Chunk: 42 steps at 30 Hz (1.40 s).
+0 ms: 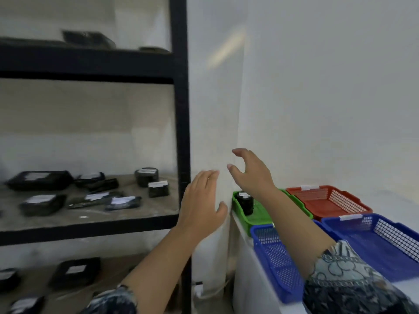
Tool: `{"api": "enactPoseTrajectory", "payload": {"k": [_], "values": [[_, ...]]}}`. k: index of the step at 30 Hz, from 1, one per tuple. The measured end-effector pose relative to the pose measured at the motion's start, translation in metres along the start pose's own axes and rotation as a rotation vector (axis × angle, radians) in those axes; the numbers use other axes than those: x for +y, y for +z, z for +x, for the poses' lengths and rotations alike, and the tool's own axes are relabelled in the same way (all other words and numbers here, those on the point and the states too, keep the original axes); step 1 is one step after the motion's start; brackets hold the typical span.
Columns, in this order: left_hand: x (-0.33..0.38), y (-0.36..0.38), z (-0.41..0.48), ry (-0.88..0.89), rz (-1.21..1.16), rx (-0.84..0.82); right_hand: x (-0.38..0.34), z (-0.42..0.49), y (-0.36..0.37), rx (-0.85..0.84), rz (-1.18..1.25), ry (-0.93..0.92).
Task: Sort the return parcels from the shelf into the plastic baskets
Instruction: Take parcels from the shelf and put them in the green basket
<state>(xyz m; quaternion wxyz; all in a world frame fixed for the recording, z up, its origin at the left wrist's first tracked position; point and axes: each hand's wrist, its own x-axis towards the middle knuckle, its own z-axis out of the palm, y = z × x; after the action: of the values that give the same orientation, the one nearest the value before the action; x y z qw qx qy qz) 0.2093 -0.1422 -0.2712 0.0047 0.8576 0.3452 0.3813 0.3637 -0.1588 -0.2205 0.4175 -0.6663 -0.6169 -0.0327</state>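
Now my left hand [201,200] is flat and empty, my right hand [251,175] loosely spread, empty, above the black parcel [246,202] in the green basket [260,218].

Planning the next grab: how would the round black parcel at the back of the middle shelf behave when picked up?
The round parcel looks squat and stands on a flat end, so it probably won't tip, but might roll if knocked onto its side. Its black wrap looks smooth, so perhaps slippery.
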Motion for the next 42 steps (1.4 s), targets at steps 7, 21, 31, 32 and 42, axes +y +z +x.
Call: {"api": "enactPoseTrajectory", "payload": {"k": [7, 21, 31, 32, 42], "values": [[-0.024, -0.143, 0.004, -0.028, 0.12, 0.195, -0.151, 0.011, -0.024, 0.098, 0.068, -0.237], [-0.096, -0.251, 0.076, -0.057, 0.274, 0.243, -0.264, 0.126, 0.001, 0.186, 0.108, -0.362], [-0.127, -0.259, 0.183, 0.021, 0.274, 0.197, -0.267, 0.254, 0.009, 0.135, -0.035, -0.201], [-0.131, -0.257, 0.19, 0.021, 0.272, 0.188, -0.268, 0.266, 0.011, 0.118, -0.049, -0.18], [-0.152, -0.245, 0.202, 0.063, 0.372, 0.293, -0.276, 0.352, 0.035, -0.325, -0.387, 0.123]]}}
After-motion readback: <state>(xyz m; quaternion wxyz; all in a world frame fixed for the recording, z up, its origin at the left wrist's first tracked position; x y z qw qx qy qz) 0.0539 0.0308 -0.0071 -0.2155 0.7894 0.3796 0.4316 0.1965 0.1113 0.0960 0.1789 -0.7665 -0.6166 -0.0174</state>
